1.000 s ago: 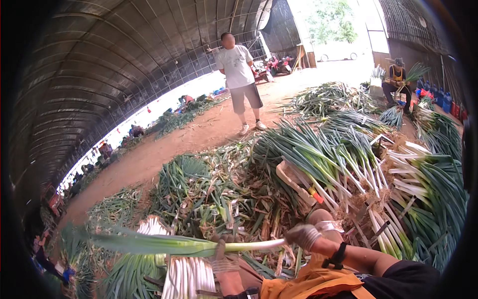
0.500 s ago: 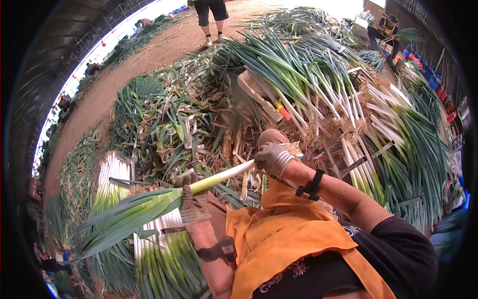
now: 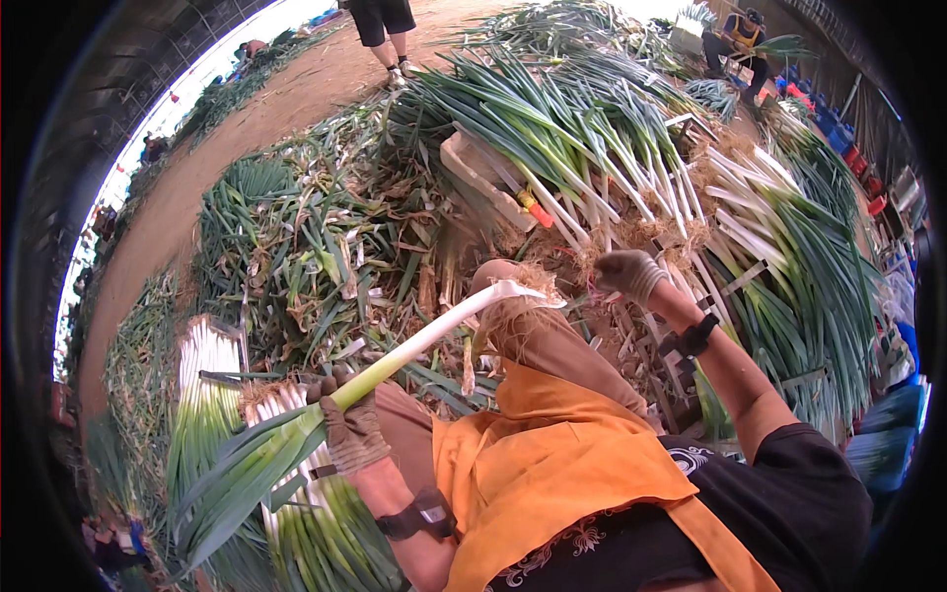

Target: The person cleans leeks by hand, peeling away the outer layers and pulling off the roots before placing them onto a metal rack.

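Observation:
My gloved left hand (image 3: 352, 422) is closed round a long green onion (image 3: 426, 347) where its white stalk turns green. The stalk slants up to the right, its hairy roots (image 3: 523, 301) over my knee. Its green leaves hang down to the left across stacked onions (image 3: 330, 513). My gloved right hand (image 3: 629, 274) is off the stalk, to the right of the roots. Its fingers are curled beside the root ends of the piled onions (image 3: 582, 168); what they hold, if anything, I cannot make out.
Peeled onions (image 3: 207, 355) lie in racks at left. Discarded leaves (image 3: 326, 227) heap up ahead, beside a pale crate (image 3: 483, 178). More unpeeled onions (image 3: 789, 266) lie at right. One person (image 3: 385, 30) stands ahead; another person (image 3: 738, 44) sits at far right.
My right hand has left the onion's white end and moved right, uncovering the roots. The onion, still in my left hand, has tilted more steeply, its root end higher.

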The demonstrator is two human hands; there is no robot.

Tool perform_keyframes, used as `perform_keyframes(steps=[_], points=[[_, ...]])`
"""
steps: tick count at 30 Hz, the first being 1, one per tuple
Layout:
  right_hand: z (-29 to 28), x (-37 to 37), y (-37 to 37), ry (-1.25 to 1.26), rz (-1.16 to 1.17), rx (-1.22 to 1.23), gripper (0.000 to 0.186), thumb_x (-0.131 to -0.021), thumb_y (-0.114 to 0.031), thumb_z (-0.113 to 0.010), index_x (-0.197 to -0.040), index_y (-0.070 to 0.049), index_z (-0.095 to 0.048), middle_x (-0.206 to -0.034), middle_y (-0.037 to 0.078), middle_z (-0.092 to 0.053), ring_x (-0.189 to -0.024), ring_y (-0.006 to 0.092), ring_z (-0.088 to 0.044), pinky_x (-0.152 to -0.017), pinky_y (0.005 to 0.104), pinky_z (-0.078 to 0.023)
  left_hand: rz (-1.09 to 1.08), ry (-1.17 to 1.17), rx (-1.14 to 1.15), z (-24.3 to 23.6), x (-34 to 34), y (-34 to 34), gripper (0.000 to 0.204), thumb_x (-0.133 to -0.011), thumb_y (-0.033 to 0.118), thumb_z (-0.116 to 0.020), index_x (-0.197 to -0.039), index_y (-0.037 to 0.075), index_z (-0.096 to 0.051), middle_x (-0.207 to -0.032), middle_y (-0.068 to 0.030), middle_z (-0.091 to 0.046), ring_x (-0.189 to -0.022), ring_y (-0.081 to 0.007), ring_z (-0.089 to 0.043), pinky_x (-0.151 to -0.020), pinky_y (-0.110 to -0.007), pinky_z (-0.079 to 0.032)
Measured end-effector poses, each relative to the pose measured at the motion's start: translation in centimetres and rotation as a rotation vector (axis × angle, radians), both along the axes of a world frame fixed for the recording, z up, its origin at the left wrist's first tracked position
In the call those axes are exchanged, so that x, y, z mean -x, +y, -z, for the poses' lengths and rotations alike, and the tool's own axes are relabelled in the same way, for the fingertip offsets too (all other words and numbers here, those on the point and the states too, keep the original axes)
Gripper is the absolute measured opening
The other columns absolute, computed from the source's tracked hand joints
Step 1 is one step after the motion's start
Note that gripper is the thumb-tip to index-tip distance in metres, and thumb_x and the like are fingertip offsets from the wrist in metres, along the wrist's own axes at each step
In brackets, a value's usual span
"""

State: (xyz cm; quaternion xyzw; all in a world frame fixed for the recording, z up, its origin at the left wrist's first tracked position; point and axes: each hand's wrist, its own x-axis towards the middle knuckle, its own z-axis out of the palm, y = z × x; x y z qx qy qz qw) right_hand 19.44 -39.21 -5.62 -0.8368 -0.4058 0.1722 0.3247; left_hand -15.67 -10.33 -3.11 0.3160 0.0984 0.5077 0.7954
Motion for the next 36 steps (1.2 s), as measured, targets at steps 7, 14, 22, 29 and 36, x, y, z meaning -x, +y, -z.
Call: perform_keyframes(steps=[7,14,22,29,36], points=[[-4.3,7.9,9.4,-0.246,0.030,-0.515,0.056,-0.070,-0.021,-0.069,-0.117,-0.001,-0.045,-0.106,0.021,-0.055,-0.093,0.0290,-0.058,-0.076,0.0325,-0.047,-0.031,-0.012,-0.176,-2.4,0.2,-1.4,0.029,-0.082,0.021,-0.058,-0.110,0.015,-0.050,-0.106,-0.0039,-0.059,-0.111,-0.0231,-0.047,-0.086,-0.052,-0.043],[-7.8,6.9,14.0,-0.521,0.046,-0.309,0.015,-0.074,-0.023,-0.056,-0.076,-0.009,-0.060,-0.091,0.012,-0.060,-0.074,0.0323,-0.058,-0.062,0.0387,-0.047,-0.094,-0.027,-0.101,-5.2,0.0,-4.7,0.024,-0.082,0.013,-0.059,-0.105,0.011,-0.052,-0.105,-0.0054,-0.057,-0.107,-0.0258,-0.049,-0.087,-0.051,-0.044],[-4.1,-2.3,17.8,-0.357,0.427,0.005,0.017,-0.071,-0.017,-0.055,-0.073,-0.006,-0.067,-0.080,0.016,-0.064,-0.070,0.0333,-0.062,-0.063,0.0381,-0.051,-0.115,0.025,-0.166,-5.6,0.4,-4.9,0.025,-0.079,0.014,-0.062,-0.102,0.010,-0.054,-0.104,-0.0064,-0.056,-0.103,-0.0263,-0.049,-0.087,-0.048,-0.045],[5.8,-15.6,7.8,-0.148,0.818,0.172,0.013,-0.066,-0.015,-0.064,-0.077,-0.007,-0.066,-0.072,0.010,-0.063,-0.062,0.0196,-0.060,-0.052,0.0331,-0.046,-0.278,0.001,-0.054,-10.8,1.6,-4.2,0.025,-0.075,0.010,-0.065,-0.095,0.008,-0.051,-0.100,-0.0064,-0.058,-0.105,-0.0240,-0.052,-0.086,-0.046,-0.048],[-0.8,0.6,17.6,0.332,-0.263,-0.572,0.062,-0.064,-0.018,-0.073,-0.118,-0.004,-0.047,-0.109,0.011,-0.057,-0.092,0.0169,-0.055,-0.080,0.0294,-0.045,-0.333,0.127,-0.089,-9.5,3.8,-3.6,0.029,-0.082,0.017,-0.059,-0.105,0.006,-0.046,-0.107,-0.0061,-0.053,-0.105,-0.0226,-0.050,-0.092,-0.045,-0.043]])
